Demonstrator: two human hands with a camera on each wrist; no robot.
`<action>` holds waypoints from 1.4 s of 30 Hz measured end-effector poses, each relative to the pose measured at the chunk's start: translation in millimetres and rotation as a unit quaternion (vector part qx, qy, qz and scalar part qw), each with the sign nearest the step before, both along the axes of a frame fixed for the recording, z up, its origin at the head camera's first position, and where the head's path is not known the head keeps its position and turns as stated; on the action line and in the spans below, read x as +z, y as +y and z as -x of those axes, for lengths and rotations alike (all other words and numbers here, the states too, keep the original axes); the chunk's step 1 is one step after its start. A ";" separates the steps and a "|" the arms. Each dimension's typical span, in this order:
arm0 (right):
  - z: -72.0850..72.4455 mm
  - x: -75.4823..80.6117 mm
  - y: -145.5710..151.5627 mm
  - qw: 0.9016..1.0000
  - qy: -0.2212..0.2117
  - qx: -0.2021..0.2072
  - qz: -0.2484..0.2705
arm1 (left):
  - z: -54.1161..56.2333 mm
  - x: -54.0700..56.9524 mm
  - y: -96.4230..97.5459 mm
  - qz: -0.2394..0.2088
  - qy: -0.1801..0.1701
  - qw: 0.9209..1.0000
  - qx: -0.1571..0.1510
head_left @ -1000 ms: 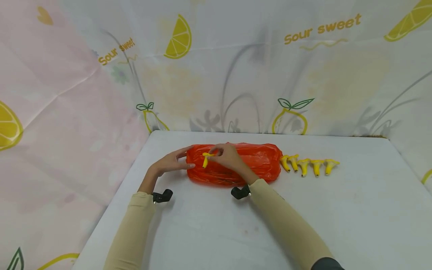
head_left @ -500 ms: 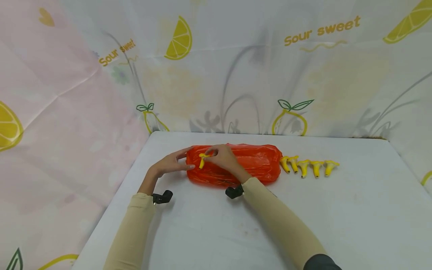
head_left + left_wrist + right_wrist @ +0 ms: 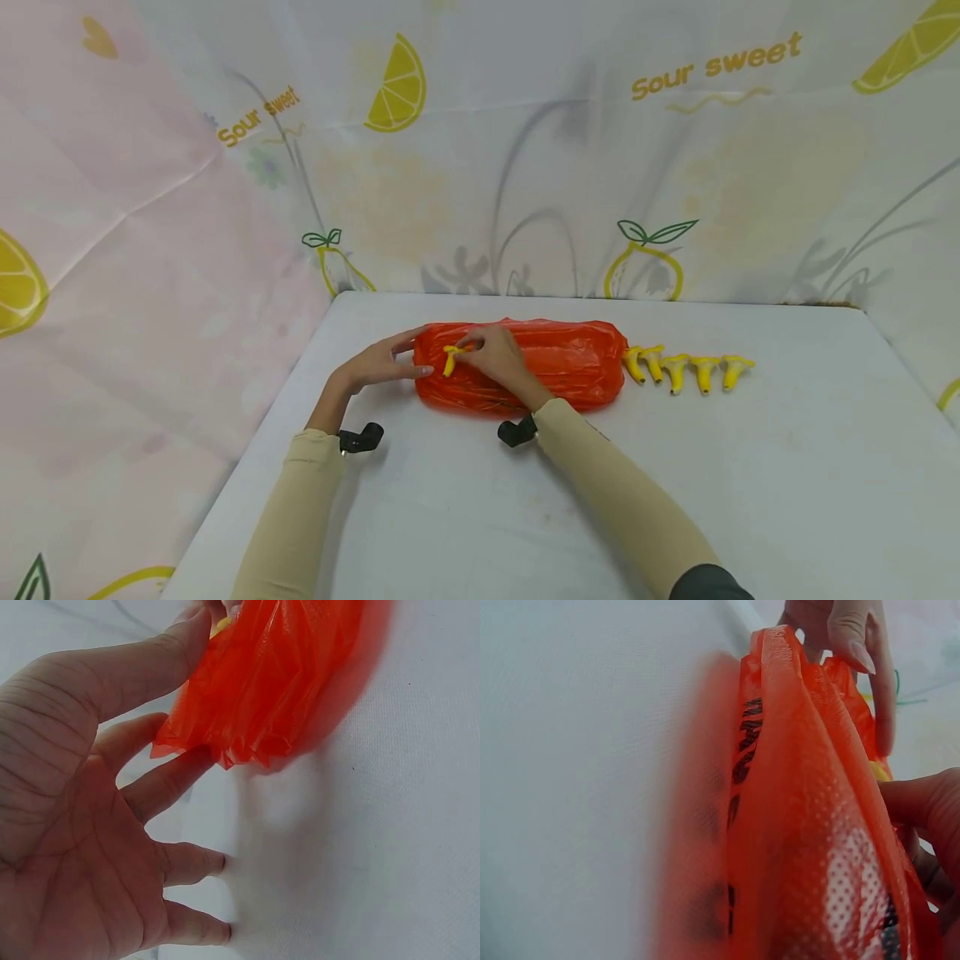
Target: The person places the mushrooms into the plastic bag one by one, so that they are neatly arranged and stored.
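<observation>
- My right hand [image 3: 495, 357] pinches a small yellow mushroom [image 3: 450, 362] between thumb and fingertips, cap up and stem pointing down, over the left part of a red plastic bag [image 3: 562, 358].
- My left hand [image 3: 382, 358] is at the bag's left end, its fingers spread apart; the thumb and nearer fingers touch the plastic, while two other fingertips reach down to the white table [image 3: 450, 500].
- A row of five mushrooms [image 3: 676, 372] lies off the bag's right end, caps away from me; whether the leftmost touches the plastic I cannot tell.
- I take the step in hand to be setting this one mushroom at the bag's left end, with my left hand steadying the plastic.
- Whether the mushroom rests on the bag or hangs just above it, I cannot tell; from my right wrist only a yellow scrap shows past the red edge.
- As I judge it, the next move calls for a light pinch and a small, slow adjustment, then a gentle parting of fingertips once the mushroom has support, since the crinkled plastic could let it roll.
</observation>
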State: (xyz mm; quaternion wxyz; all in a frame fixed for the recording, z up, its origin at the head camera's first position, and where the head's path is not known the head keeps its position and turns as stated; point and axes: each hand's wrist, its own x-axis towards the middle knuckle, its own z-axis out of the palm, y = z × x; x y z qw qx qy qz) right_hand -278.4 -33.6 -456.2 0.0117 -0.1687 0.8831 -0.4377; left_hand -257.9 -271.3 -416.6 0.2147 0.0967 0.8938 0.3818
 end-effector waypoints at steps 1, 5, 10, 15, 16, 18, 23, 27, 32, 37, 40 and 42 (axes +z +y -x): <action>0.1 -0.8 -0.1 1.000 0.002 0.001 -0.003 | -0.1 -0.1 -0.1 0.000 0.000 1.000 0.000; 0.7 -2.4 -0.7 1.000 0.004 0.002 -0.014 | 0.0 -1.3 -0.3 -0.001 0.002 1.000 0.000; 1.5 -0.4 -0.1 1.000 0.003 0.016 -0.022 | 0.1 -2.7 -0.4 0.001 0.005 1.000 -0.003; 2.3 4.0 5.3 0.999 0.007 0.034 -0.038 | 1.1 -3.1 -0.7 0.003 0.005 1.000 0.000; 2.4 4.9 7.1 0.998 0.009 0.035 -0.045 | 1.5 -3.4 -0.8 0.003 0.004 1.000 -0.001; 2.3 6.9 10.8 0.998 0.007 0.035 -0.056 | 2.3 -4.4 -1.3 0.004 0.004 1.000 -0.001; 1.8 12.5 23.1 0.996 -0.011 0.031 -0.077 | 3.6 -6.1 -2.2 0.005 0.002 1.000 0.001; 0.9 16.0 35.3 0.995 -0.016 0.036 -0.092 | 3.4 -7.0 -1.7 0.002 0.001 1.000 0.000; -1.2 17.5 49.1 0.994 -0.022 0.045 -0.099 | 2.2 -7.1 -1.4 -0.005 0.003 1.000 -0.002; -1.9 18.6 62.0 0.994 -0.022 0.057 -0.093 | 2.3 -7.6 -1.8 -0.008 0.005 1.000 -0.003; -2.7 20.7 69.6 0.994 -0.023 0.060 -0.091 | 2.5 -7.9 -2.2 -0.010 0.006 1.000 -0.006; -3.7 23.3 74.0 0.994 -0.029 0.062 -0.088 | 2.7 -8.1 -2.8 -0.010 0.007 1.000 -0.006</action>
